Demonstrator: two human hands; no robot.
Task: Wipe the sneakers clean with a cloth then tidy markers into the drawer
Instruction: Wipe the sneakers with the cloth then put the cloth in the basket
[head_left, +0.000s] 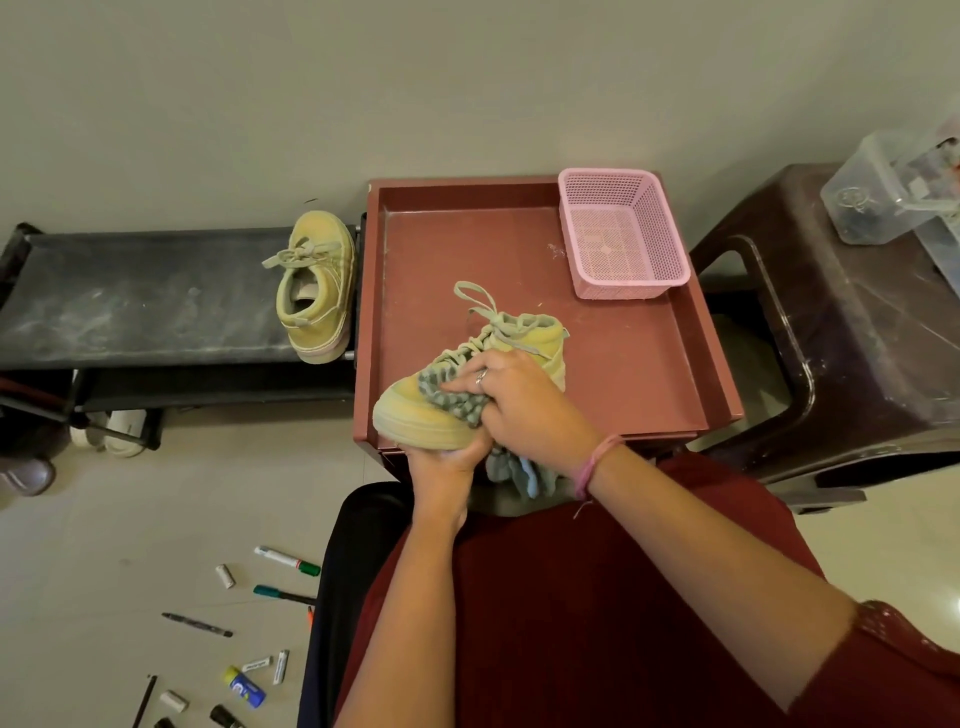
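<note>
Starting at the left, the second sneaker (316, 286) sits on the right end of a dusty black rack (145, 296), untouched, sole down. Below it, on the floor, the markers (244, 623) lie scattered with loose caps among them, well apart from our hands.

Moving to the middle, our left hand (447, 462) cups the sole of the sneaker in work (467, 384) from below, fingers curled round the toe end, holding it tilted over the front edge of the reddish-brown tray counter (467, 249). We judge the shoe light and fairly stiff at the rubber sole, soft at the upper, so the sole is the sound place to hold; the loose laces flop and could snag.

Our right hand (519, 400) presses a nubby grey-green cloth (452, 400) against the upper near the laces, fingers bunched round it; the rest of the cloth hangs down toward our lap. It is soft and limp, and should follow the shoe's curves.

Further right, a pink mesh basket (623, 234) stands in the tray's far corner, clear of the wiping. A dark plastic stool (831, 338) beside it carries a clear box (893, 187). We cannot see a drawer for certain.
</note>
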